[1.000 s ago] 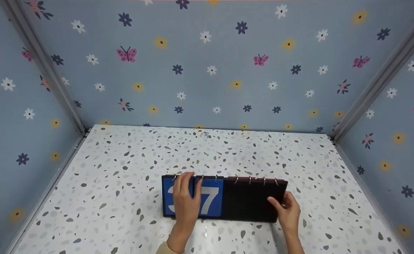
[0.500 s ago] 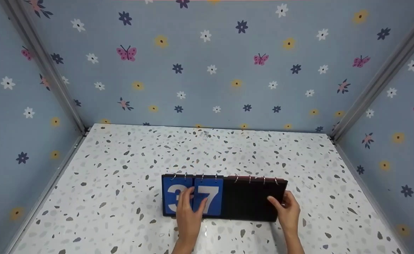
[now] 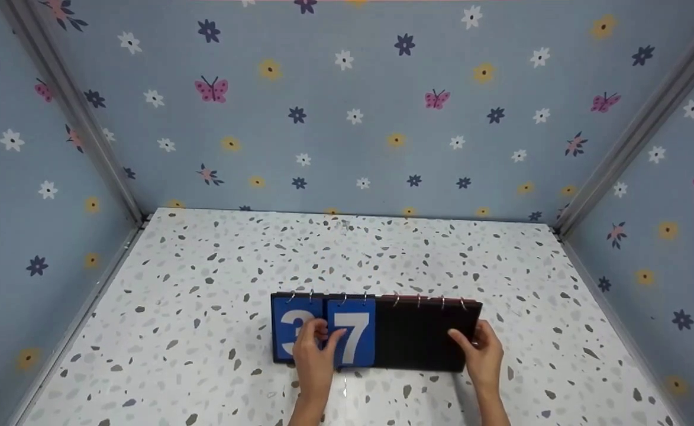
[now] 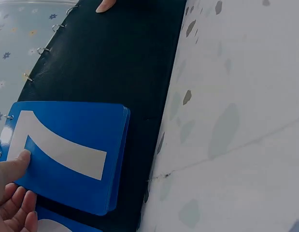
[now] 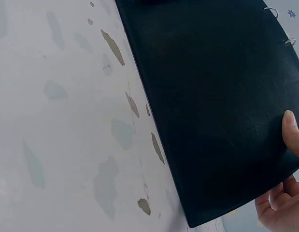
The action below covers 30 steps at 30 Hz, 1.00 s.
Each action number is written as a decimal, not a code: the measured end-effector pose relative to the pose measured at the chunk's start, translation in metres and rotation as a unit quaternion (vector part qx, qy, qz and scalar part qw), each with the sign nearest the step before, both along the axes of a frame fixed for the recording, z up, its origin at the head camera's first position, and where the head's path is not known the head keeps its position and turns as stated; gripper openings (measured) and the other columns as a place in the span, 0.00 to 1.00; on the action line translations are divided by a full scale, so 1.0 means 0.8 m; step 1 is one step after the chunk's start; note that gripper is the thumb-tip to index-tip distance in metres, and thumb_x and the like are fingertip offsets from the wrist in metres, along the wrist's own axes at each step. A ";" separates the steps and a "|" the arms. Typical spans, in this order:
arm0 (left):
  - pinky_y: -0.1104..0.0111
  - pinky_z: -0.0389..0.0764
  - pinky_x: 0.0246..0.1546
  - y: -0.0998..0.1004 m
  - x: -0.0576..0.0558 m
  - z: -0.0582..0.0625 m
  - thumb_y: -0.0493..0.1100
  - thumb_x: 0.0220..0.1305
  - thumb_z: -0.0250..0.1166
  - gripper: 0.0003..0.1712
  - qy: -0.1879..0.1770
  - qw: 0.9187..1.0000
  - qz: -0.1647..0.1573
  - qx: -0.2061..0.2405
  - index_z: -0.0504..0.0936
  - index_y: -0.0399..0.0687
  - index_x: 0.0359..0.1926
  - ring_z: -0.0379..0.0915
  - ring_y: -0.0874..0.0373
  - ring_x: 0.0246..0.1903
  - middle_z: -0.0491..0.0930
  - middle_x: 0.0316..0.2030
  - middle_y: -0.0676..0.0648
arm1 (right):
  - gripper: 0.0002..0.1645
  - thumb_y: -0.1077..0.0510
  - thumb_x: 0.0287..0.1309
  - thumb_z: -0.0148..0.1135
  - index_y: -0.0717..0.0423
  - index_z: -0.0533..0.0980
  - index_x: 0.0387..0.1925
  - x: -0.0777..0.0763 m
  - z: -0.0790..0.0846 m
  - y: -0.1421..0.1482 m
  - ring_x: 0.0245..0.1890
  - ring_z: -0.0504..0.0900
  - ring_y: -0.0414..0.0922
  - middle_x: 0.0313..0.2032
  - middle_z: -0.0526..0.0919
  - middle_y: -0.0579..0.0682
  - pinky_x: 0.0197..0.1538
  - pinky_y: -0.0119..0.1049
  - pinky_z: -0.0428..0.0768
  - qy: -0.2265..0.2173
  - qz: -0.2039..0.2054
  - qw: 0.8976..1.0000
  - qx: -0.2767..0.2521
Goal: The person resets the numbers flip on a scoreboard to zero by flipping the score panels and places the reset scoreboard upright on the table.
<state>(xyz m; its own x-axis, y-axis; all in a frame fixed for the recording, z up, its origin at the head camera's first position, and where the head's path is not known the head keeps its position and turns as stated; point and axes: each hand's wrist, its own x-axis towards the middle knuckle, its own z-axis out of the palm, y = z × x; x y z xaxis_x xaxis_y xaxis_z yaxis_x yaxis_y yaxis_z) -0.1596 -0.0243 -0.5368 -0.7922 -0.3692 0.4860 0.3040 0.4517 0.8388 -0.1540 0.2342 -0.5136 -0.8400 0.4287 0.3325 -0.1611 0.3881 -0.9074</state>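
A black flip scoreboard [image 3: 420,337] stands on the speckled table, with blue number cards hung on metal rings at its left half. The left card [image 3: 286,331] reads 3, partly covered by my left hand [image 3: 314,358]. That hand pinches the blue 7 card stack [image 3: 360,331] at its left edge; in the left wrist view the thumb [image 4: 19,164] lies on the 7 and the fingers curl at the stack's edge. My right hand [image 3: 484,355] grips the board's right edge, thumb on the black front and fingers behind, as the right wrist view shows too.
The white speckled tabletop [image 3: 205,284] spreads around the board. Blue flowered panels [image 3: 347,118] rise behind and at both sides, with metal posts [image 3: 636,124] at the corners. Several bare-looking rings [image 3: 419,300] line the board's top right, with reddish cards [image 3: 429,296] behind them.
My left hand has come down from the top rings to the gap between the cards and pinches the 7 cards, which have shifted slightly right. My right hand keeps its place.
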 end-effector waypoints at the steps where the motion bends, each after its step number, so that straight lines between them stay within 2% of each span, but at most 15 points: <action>1: 0.69 0.74 0.24 -0.001 -0.001 0.000 0.38 0.41 0.73 0.16 -0.004 1.000 -0.002 0.009 0.75 0.39 0.29 0.70 0.60 0.23 0.73 0.24 0.49 | 0.14 0.70 0.40 0.69 0.69 0.74 0.31 0.000 0.000 0.000 0.24 0.75 0.39 0.28 0.80 0.62 0.29 0.25 0.73 -0.001 0.000 1.000 0.001; 5: 0.71 0.72 0.21 -0.004 -0.001 0.003 0.37 0.39 0.73 0.14 -0.027 0.998 -0.012 0.052 0.76 0.39 0.25 0.70 0.62 0.20 0.74 0.22 0.50 | 0.14 0.70 0.40 0.69 0.69 0.74 0.31 0.000 0.000 0.000 0.24 0.75 0.39 0.27 0.80 0.62 0.29 0.25 0.73 0.000 -0.003 1.000 0.003; 9: 0.72 0.73 0.22 -0.007 0.001 0.007 0.37 0.40 0.73 0.12 -0.046 0.997 -0.015 0.063 0.77 0.37 0.24 0.71 0.61 0.20 0.76 0.21 0.49 | 0.14 0.70 0.40 0.69 0.69 0.74 0.30 0.000 0.001 0.000 0.24 0.75 0.39 0.27 0.79 0.62 0.29 0.25 0.73 0.003 -0.004 1.000 0.003; 11: 0.72 0.74 0.22 -0.008 0.002 0.009 0.36 0.41 0.73 0.12 -0.045 0.998 -0.014 0.050 0.78 0.36 0.24 0.71 0.61 0.20 0.77 0.21 0.48 | 0.14 0.70 0.40 0.70 0.69 0.74 0.30 0.000 0.001 0.000 0.24 0.74 0.40 0.27 0.79 0.61 0.29 0.25 0.73 0.001 -0.004 1.000 0.006; 15: 0.72 0.72 0.20 -0.011 0.007 0.018 0.38 0.41 0.73 0.11 -0.044 0.999 0.000 -0.011 0.80 0.36 0.26 0.70 0.62 0.19 0.76 0.22 0.49 | 0.14 0.71 0.40 0.69 0.70 0.73 0.31 0.001 0.000 0.000 0.24 0.75 0.39 0.27 0.79 0.63 0.30 0.25 0.73 0.006 0.002 1.000 -0.003; 18: 0.71 0.71 0.21 -0.012 0.012 0.028 0.38 0.43 0.72 0.13 -0.071 0.997 0.007 -0.042 0.80 0.37 0.31 0.68 0.63 0.20 0.74 0.23 0.50 | 0.15 0.71 0.40 0.69 0.71 0.73 0.31 0.000 -0.001 0.000 0.24 0.76 0.39 0.28 0.79 0.64 0.30 0.24 0.73 0.012 0.006 1.000 -0.009; 21: 0.71 0.71 0.22 -0.012 0.016 0.038 0.37 0.44 0.71 0.17 -0.109 0.994 -0.009 -0.031 0.77 0.38 0.37 0.69 0.64 0.20 0.77 0.26 0.49 | 0.15 0.71 0.40 0.69 0.71 0.73 0.32 0.001 -0.001 0.000 0.25 0.76 0.39 0.28 0.79 0.64 0.30 0.24 0.73 0.009 0.004 1.000 -0.008; 24: 0.71 0.71 0.22 -0.014 0.020 0.047 0.36 0.45 0.71 0.18 -0.131 0.991 -0.036 -0.004 0.73 0.41 0.38 0.69 0.63 0.20 0.80 0.27 0.48 | 0.15 0.70 0.40 0.69 0.70 0.74 0.32 0.001 -0.001 0.000 0.24 0.76 0.39 0.29 0.79 0.64 0.30 0.24 0.73 0.006 0.001 1.000 -0.001; 30: 0.74 0.68 0.22 -0.026 0.024 0.060 0.35 0.50 0.67 0.07 -0.135 0.983 -0.106 0.062 0.79 0.41 0.31 0.67 0.62 0.21 0.79 0.26 0.50 | 0.15 0.70 0.40 0.69 0.71 0.73 0.32 0.001 -0.002 0.001 0.24 0.75 0.40 0.28 0.79 0.64 0.30 0.24 0.73 0.008 0.002 1.000 -0.003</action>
<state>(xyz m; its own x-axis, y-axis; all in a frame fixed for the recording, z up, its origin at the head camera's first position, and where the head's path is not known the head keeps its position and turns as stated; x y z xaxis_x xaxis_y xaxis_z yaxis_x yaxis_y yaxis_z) -0.1406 -0.0450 -0.4890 -0.9516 -0.2247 0.2096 0.1394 0.2921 0.9462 -0.1533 0.2348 -0.5149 -0.8362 0.4273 0.3439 -0.1777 0.3822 -0.9069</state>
